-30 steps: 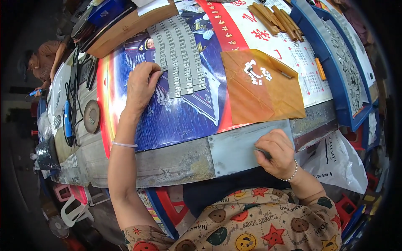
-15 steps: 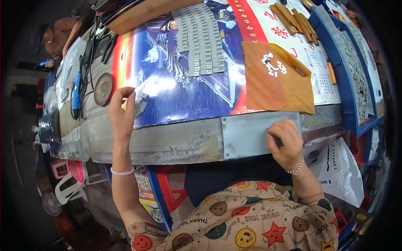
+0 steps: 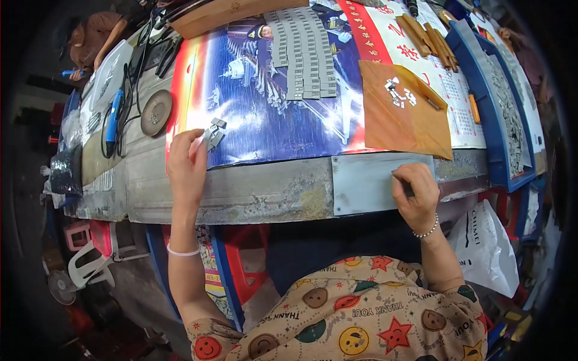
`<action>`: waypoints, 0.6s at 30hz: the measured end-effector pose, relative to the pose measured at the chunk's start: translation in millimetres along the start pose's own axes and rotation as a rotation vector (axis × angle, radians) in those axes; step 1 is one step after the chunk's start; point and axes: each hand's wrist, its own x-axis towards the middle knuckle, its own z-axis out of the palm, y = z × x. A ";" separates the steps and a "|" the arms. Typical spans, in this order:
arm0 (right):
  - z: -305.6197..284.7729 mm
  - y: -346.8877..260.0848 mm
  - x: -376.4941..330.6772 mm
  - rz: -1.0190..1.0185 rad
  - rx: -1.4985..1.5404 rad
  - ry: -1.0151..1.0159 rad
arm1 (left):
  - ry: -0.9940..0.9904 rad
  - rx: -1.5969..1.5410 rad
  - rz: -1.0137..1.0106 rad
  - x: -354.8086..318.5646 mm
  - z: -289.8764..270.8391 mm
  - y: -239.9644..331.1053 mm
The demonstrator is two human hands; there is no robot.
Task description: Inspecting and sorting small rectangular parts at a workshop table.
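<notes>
My left hand reaches to a small pile of grey rectangular pieces on the shiny poster. Thumb and forefinger are bent together at the pile's left edge; whether a piece is between them is hidden. Over a flat pale grey plate at the table's front edge hovers my right hand, its fingers curled in a pinch. Anything inside that pinch is too small to make out. Farther back, long rows of similar grey pieces lie side by side on the poster.
An orange-brown sheet holds small white and silver bits. Brown rolled tubes lie behind it, and a blue tray of grey parts stands right. At left are a round dish, a blue-handled tool with cables, and another person.
The view has shifted a little, so the table sits slightly higher and to the right. My left fingers have come closer to the grey pile; my right hand stays over the plate.
</notes>
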 end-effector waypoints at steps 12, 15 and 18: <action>-8.2 15.6 -9.4 -0.078 -0.088 -0.051 | -0.225 0.258 0.165 45.3 30.8 0.4; 6.1 17.1 -7.9 -0.112 0.008 0.017 | -0.302 0.317 0.455 57.0 20.2 -92.9; 2.7 18.4 -15.9 -0.121 -0.043 0.090 | -0.308 0.607 0.313 46.8 17.8 53.0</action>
